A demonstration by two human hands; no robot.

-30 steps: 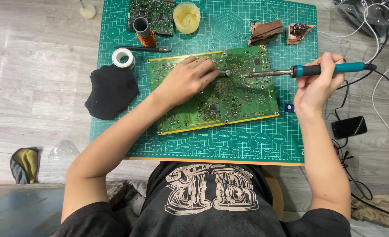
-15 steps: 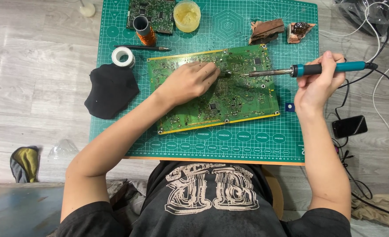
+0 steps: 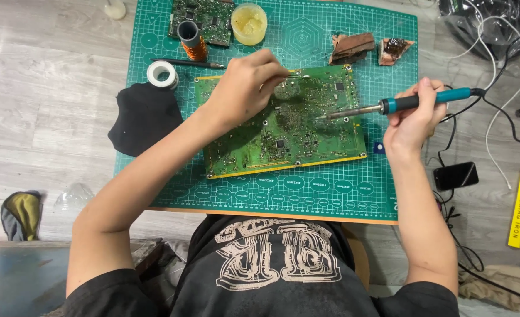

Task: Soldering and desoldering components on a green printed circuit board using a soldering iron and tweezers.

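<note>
Gripping a soldering iron (image 3: 401, 104) in the right hand (image 3: 414, 120), fingers closed round the blue handle, cable trailing off past the right edge of the green cutting mat (image 3: 330, 194). Lying almost level, that iron, long axis running right to left with a slight downward tilt, metal tip pointing left and hovering over or just touching the right-of-centre part of the large green circuit board (image 3: 307, 141); cannot tell contact for certain. Resting on the board's upper middle, the left hand (image 3: 245, 88), fingers pinched shut on a thin pale rod-like piece (image 3: 295, 75), possibly solder wire or a tweezer tip, too small to tell. Pointing right, that thin piece, roughly along the board's top edge. Sitting well apart, the two tips: iron tip lower and to the right of the pinched piece, board surface between them. Being nearer the iron tip, the right hand; being nearer the board's top edge, the left.

Lying across the middle of the mat, the board itself, long axis left to right, slightly rotated, with its left end sitting a little lower. Sitting along the mat's far edge: a smaller circuit board (image 3: 204, 17), a spool of copper wire (image 3: 191, 40), a round tub of yellowish paste (image 3: 249, 22), two brown scraps (image 3: 354, 47). Lying near the mat's left edge: a white tape roll (image 3: 162, 73), a black cloth (image 3: 144, 117) overlapping the edge. Lying off the mat to the right, a dark phone (image 3: 456, 175).
</note>
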